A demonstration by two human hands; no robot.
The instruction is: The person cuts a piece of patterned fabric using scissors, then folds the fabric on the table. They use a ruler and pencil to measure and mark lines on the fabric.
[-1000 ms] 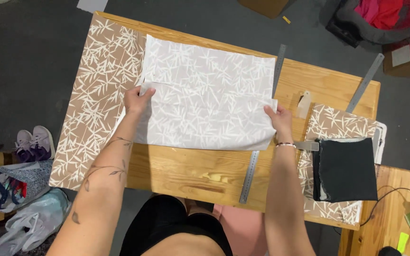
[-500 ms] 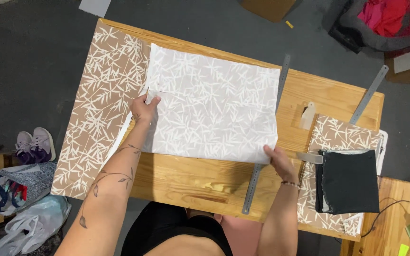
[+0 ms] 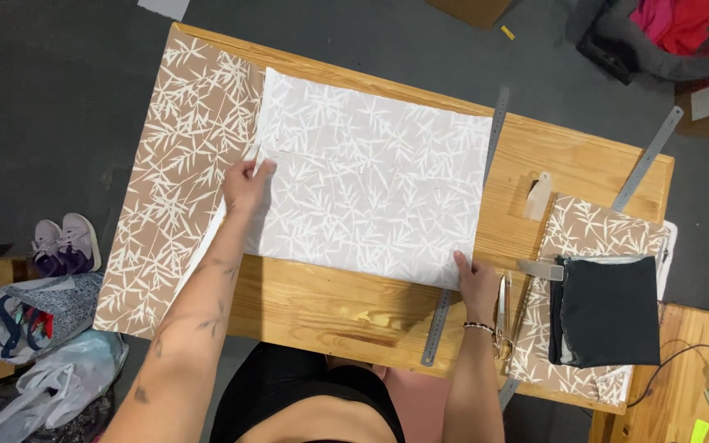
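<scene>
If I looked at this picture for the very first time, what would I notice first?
Probably the big pale sheet with white leaf print spread across the middle of the wooden table, with the left hand on its left edge and the right hand at its near right corner. Next, the black fabric piece lying at the right.

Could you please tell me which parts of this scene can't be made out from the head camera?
- Long steel ruler: its middle lies hidden under the pale leaf-print fabric.
- Right hand: fingertips tucked under the fabric's corner.
- Scissors: blades partly covered by the wrist.
- Black fabric piece: hides what lies beneath.
- Left hand: grip unclear.
</scene>
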